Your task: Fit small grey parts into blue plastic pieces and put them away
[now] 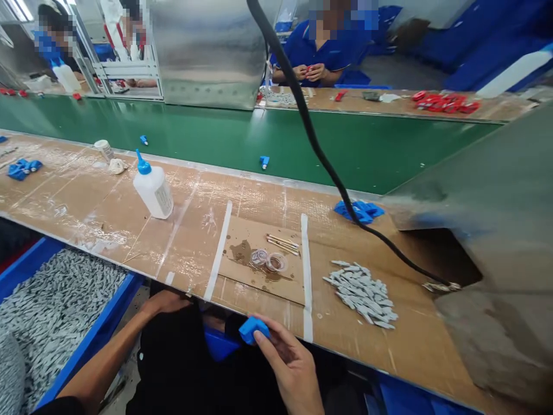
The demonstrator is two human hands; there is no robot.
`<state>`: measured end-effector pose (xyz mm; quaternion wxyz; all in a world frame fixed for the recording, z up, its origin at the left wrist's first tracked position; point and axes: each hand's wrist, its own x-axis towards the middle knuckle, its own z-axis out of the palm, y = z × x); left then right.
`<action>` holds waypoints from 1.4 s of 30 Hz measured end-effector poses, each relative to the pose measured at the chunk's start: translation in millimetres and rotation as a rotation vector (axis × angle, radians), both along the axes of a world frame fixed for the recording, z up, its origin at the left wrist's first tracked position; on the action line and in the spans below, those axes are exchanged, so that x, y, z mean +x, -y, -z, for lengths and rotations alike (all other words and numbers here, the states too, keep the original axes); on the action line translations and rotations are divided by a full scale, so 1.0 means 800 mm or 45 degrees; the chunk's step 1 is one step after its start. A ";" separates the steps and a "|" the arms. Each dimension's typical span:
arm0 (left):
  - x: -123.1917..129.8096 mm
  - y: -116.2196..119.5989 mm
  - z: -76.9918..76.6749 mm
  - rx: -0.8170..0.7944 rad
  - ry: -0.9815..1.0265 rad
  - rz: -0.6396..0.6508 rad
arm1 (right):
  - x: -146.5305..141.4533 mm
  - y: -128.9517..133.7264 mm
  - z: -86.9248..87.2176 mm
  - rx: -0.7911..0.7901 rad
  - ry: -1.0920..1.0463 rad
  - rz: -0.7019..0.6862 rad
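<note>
A blue part (253, 329) is pinched by the right hand (291, 363); grey pieces (362, 293) lie unused at two o'clock; the left hand (166, 301) is seemingly empty at the table edge.

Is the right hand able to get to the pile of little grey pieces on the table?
Probably yes. The right hand holds a blue part at the table's near edge, and the grey pieces lie just beyond it with only bare cardboard between. It might need to put the part down first.

Blue plastic part (253, 329), green conveyor belt (216, 135)
</note>
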<state>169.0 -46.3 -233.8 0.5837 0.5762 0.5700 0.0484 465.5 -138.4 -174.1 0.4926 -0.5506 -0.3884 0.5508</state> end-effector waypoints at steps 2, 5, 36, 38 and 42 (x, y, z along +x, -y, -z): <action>0.024 0.009 -0.021 -0.021 0.052 0.211 | -0.008 -0.002 -0.004 -0.002 -0.050 -0.001; 0.064 0.025 -0.068 0.001 0.244 0.449 | -0.014 0.000 -0.015 0.036 -0.022 -0.011; 0.142 0.067 -0.097 0.295 0.713 -0.033 | 0.211 -0.166 -0.017 0.577 1.515 0.089; 0.145 0.066 -0.097 0.090 0.925 -0.134 | 0.204 -0.166 -0.020 0.582 1.453 0.144; 0.151 0.062 -0.093 -0.152 1.224 -0.268 | 0.174 -0.152 -0.030 0.472 0.741 0.438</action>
